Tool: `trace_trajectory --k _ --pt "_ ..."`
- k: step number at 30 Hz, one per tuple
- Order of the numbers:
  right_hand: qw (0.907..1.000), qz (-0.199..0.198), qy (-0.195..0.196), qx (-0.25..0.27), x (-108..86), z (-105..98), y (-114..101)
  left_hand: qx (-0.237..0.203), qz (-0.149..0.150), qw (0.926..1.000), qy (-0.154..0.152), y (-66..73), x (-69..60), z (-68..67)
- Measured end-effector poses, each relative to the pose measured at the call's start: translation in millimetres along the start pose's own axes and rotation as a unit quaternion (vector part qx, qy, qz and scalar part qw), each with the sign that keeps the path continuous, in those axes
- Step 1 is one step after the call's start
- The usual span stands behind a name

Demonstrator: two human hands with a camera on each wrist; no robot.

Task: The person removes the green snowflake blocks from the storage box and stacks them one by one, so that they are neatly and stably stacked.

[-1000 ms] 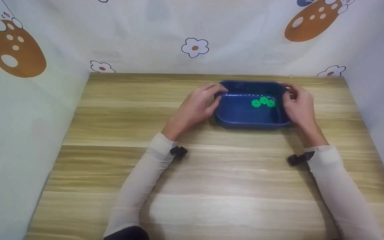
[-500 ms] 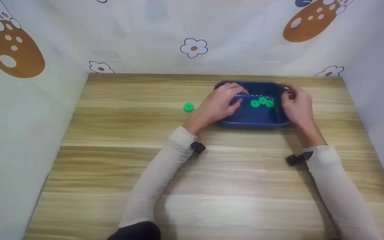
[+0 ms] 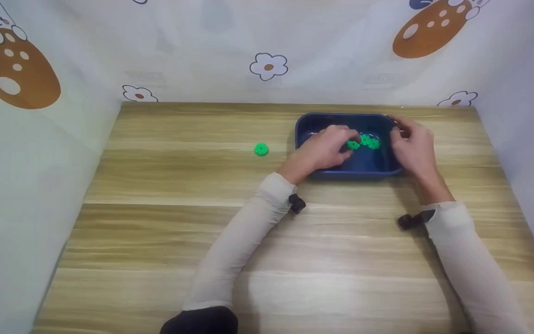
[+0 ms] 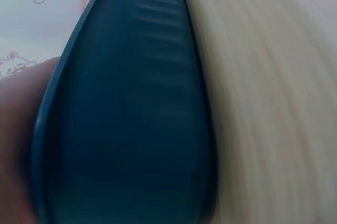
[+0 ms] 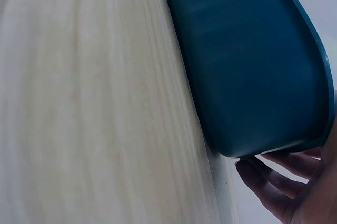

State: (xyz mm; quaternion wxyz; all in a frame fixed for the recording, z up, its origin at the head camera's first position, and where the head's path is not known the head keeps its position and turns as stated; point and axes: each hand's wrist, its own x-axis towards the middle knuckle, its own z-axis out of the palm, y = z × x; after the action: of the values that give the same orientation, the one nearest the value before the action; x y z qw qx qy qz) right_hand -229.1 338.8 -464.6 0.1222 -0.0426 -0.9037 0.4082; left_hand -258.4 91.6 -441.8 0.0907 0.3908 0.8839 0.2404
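A dark blue bin (image 3: 355, 175) stands at the back of the table, right of centre, with several green notched discs (image 3: 373, 144) on its floor. My left hand (image 3: 322, 148) reaches over the bin's left part, thumb and fingers apart beside the leftmost disc; nothing shows in its grasp. My right hand (image 3: 415, 146) holds the bin's right end, thumb at the rim and fingers outside; the right wrist view shows the fingers (image 5: 268, 182) against the outer wall (image 5: 253, 71). In the left wrist view the bin's side (image 4: 126, 108) hides the fingertips.
One green disc (image 3: 261, 149) lies on the wooden table (image 3: 169, 176) left of the bin. Pale printed sheets (image 3: 202, 51) stand behind the table and along both sides.
My left hand has moved right, from the bin's left rim to over its inside, uncovering the green disc on the table. The right hand has stayed at the bin's right end.
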Motion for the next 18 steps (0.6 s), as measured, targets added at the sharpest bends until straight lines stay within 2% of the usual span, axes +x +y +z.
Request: trace_trajectory --k 3,7,18 --pt "1.0 -0.007 0.002 -0.002 0.4 0.4 -0.8 0.004 0.008 0.9998 -0.016 0.1 6.2 5.1" --pt "1.0 -0.008 0.001 -0.004 0.7 0.9 -0.9 0.016 0.007 0.9997 -0.018 -0.1 11.7 9.0" --pt "1.0 -0.001 -0.006 -0.005 0.2 -0.5 -1.8 0.063 -0.028 0.9973 -0.028 3.0 21.4 14.2"
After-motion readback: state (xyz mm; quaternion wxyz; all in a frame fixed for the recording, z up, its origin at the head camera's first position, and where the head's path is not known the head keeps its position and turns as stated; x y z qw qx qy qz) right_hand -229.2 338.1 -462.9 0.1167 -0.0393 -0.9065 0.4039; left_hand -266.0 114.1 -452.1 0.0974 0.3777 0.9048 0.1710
